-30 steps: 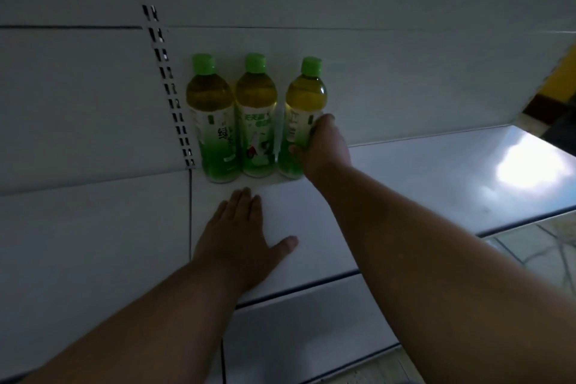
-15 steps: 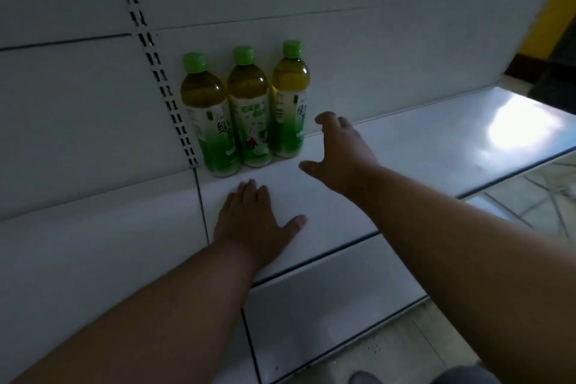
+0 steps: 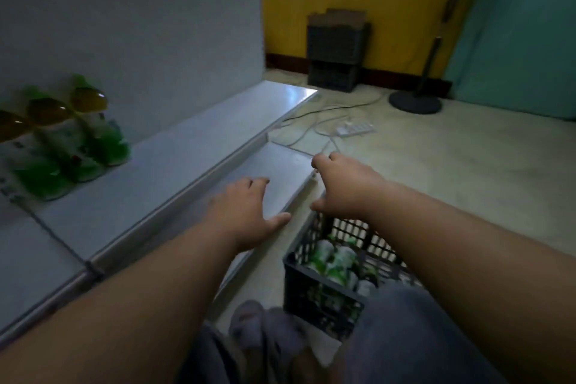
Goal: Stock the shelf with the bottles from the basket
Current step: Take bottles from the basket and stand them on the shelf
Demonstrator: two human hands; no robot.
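Note:
Three green-capped tea bottles (image 3: 71, 137) stand in a row against the back panel on the white shelf (image 3: 174, 146) at the left, blurred by motion. A dark plastic basket (image 3: 324, 296) sits on the floor at lower centre with several more green-labelled bottles (image 3: 335, 260) lying inside. My left hand (image 3: 246, 212) hovers flat and empty over the lower shelf's front edge. My right hand (image 3: 343, 187) hangs above the basket's far rim, fingers loosely curled, holding nothing.
A lower white shelf (image 3: 274, 165) steps out below the stocked one. On the floor lie a power strip (image 3: 355, 128) with cables, a fan stand base (image 3: 416, 102), and stacked dark crates (image 3: 336, 53) by the yellow wall. My knees are at bottom.
My right hand let go of the third bottle and pulled back from the shelf. The view swung right and down, bringing the basket into sight; both hands moved toward it.

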